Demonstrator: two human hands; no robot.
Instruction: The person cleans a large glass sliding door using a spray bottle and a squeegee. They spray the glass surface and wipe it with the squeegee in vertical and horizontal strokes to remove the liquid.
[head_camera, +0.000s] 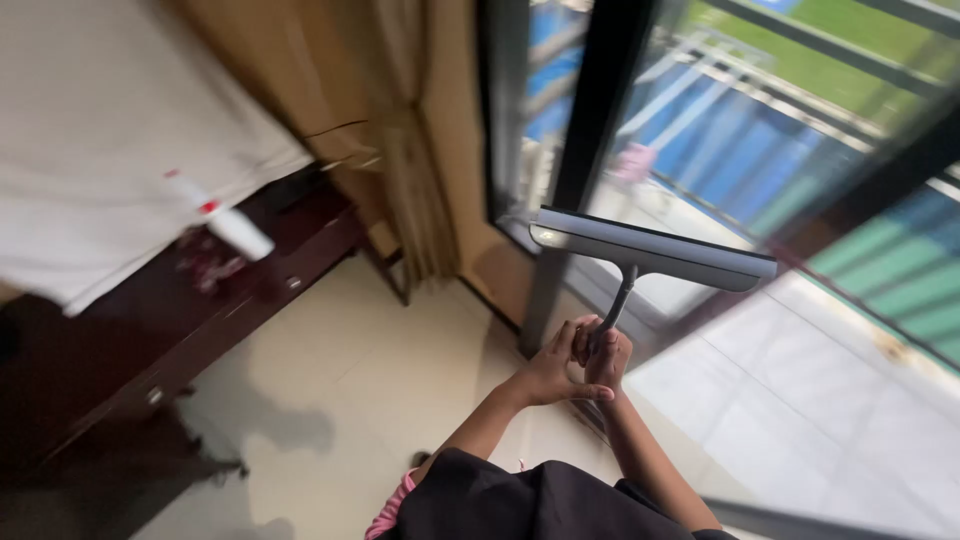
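Both my hands grip the thin dark handle of a grey window squeegee (650, 250). My left hand (555, 368) wraps the lower handle from the left, and my right hand (612, 355) closes on it from the right. The wide blade sits up against the glass pane (760, 150) next to the black window frame (600, 110). My dark sleeves fill the bottom of the view.
A white spray bottle (225, 225) with a red collar lies at the edge of a white bedsheet (110, 130) on a dark wooden bed frame (200, 320). Tan curtains (400, 130) hang left of the window. The floor is beige tile (370, 400).
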